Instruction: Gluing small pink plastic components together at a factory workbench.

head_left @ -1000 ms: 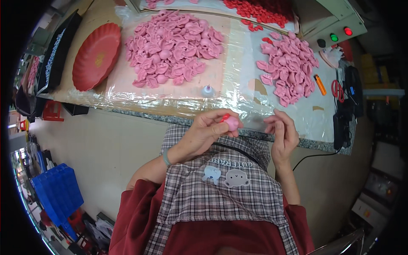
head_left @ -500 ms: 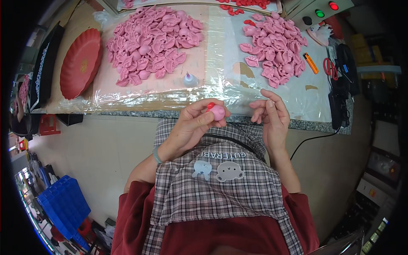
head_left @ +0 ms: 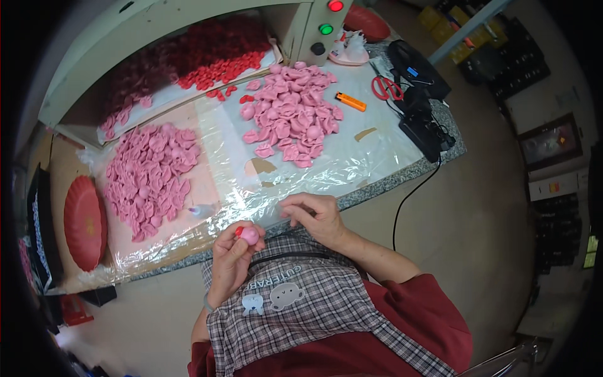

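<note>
Between the thumb and fingers of my left hand [head_left: 231,254] is a small round pink plastic piece [head_left: 250,235]. A red bow-shaped part [head_left: 239,231] sits at its upper left side. My right hand [head_left: 317,217] is just to the right, above the table's front edge. Its fingers are loosely bent and apart, and nothing shows between them. A small white squeeze bottle [head_left: 202,211] with a dark tip lies beyond my left hand. Beside it spreads a large pile of pink petal-like and round pieces [head_left: 151,173]. A second pink pile [head_left: 295,113] lies farther right.
At the back stands a grey metal cabinet [head_left: 188,28] with lit lamps, holding red bows [head_left: 223,72] and pink pieces. A red scalloped tray [head_left: 86,223] is at the left. An orange cutter [head_left: 350,102], red-handled scissors [head_left: 386,88] and a black corded device [head_left: 418,135] lie right.
The view has swung toward the right, so the table appears tilted and more of the cabinet shows. My right hand has turned, fingers pointing left. My left hand still holds the pink piece.
</note>
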Available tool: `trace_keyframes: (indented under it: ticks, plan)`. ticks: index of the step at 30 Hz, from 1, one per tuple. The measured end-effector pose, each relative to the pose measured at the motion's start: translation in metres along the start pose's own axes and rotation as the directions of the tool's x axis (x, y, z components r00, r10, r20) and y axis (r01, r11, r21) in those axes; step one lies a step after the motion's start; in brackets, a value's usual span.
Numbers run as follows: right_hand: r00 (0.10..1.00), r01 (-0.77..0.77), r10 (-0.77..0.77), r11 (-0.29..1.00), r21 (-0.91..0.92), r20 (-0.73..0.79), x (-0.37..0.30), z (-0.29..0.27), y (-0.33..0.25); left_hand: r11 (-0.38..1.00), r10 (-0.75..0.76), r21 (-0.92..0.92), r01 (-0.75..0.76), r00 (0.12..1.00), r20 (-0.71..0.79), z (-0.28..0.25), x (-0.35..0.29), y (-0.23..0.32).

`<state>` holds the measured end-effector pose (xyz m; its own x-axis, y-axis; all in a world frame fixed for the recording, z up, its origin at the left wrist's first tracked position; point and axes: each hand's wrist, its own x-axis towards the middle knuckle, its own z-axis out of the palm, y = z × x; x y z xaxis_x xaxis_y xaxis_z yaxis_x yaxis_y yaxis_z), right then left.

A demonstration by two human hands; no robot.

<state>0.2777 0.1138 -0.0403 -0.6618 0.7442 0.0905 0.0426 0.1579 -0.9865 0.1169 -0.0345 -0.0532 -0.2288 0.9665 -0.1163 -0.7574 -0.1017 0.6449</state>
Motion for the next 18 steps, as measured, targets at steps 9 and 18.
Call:
trace_keyframes:
  ticks: [9,18]
  plan:
    - [0.982,0.187,-0.178,0.959,-0.214,0.06,0.003,-0.009,-0.002,0.999,0.02,0.048,-0.02,1.0,-0.016,0.0,0.006,-0.003]
    - [0.928,0.322,-0.303,0.945,-0.056,0.218,0.003,0.008,-0.012,0.984,0.106,0.147,-0.1,0.994,-0.034,0.012,0.014,-0.007]
